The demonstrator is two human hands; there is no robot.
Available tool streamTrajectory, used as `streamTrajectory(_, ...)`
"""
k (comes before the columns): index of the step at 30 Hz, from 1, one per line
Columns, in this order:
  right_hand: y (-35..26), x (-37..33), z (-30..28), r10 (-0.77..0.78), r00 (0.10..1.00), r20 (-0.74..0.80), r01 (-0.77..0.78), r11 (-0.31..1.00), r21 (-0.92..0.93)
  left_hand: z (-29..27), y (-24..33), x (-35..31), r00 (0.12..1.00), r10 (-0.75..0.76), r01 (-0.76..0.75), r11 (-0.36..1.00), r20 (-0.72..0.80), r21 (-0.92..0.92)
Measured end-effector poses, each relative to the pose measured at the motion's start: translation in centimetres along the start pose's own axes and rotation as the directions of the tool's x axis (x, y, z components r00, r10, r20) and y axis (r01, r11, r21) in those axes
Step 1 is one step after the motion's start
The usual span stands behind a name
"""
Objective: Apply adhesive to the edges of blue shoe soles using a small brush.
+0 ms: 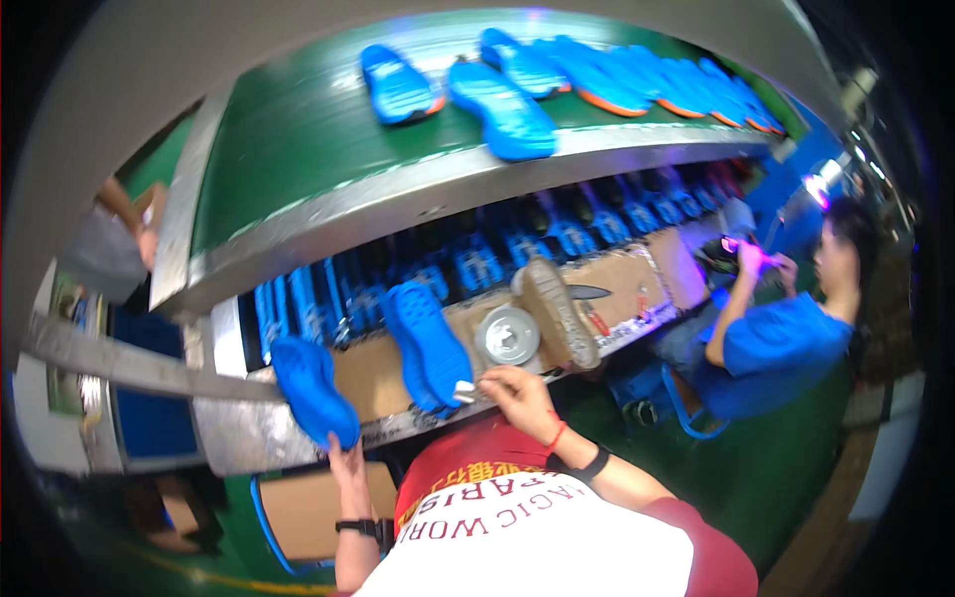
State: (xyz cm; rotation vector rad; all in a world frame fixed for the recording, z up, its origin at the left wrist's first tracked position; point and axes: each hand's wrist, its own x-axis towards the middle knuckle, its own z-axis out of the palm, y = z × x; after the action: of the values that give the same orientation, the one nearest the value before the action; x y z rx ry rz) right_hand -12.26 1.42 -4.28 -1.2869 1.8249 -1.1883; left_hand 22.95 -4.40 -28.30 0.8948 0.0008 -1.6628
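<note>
My left hand grips the lower end of a blue shoe sole, holding it tilted at the bench's front edge. With fingers pinched, my right hand holds a small white-tipped tool; its exact kind is too blurred to make out. That white tip is close to the lower end of a second blue sole, which lies on the cardboard-covered bench. Just beyond my right hand sits a round metal dish with something whitish inside. To its right is a beige sole.
Past the bench runs a green conveyor belt with a metal edge, carrying several blue soles. Blue parts fill the rack beneath it. A dark blade and red-handled tool lie right. A co-worker in blue sits there.
</note>
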Motion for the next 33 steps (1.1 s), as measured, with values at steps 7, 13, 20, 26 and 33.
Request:
streamTrajectory(7, 2.9, -0.8, 0.2, 0.119, 0.991, -0.065, -0.111, 0.987, 0.118, 5.4, 2.2, 1.0, 0.686, 0.689, -0.365, 0.05, 0.232, 0.93)
streamTrajectory(13, 3.0, 0.0, 0.7, 0.141, 0.99, -0.029, -0.136, 0.982, 0.134, 10.1, 6.8, -0.9, 0.68, 0.619, -0.172, -0.386, 0.393, 0.906)
streamTrajectory(20, 4.1, -0.2, 1.3, 0.133, 0.991, -0.015, -0.131, 0.984, 0.123, 11.0, 7.5, 0.0, 0.668, 0.402, -0.242, -0.678, 0.626, 0.694)
streamTrajectory(26, 3.8, -0.1, 1.3, 0.142, 0.99, 0.015, -0.142, 0.981, 0.134, 10.8, 7.5, 1.0, 0.699, 0.348, -0.206, -0.738, 0.624, 0.643)
streamTrajectory(33, 3.7, -0.1, 0.9, 0.138, 0.99, 0.005, -0.138, 0.987, 0.087, 13.7, 9.3, -0.6, 0.889, 0.343, -0.085, -0.53, 0.305, 0.844)
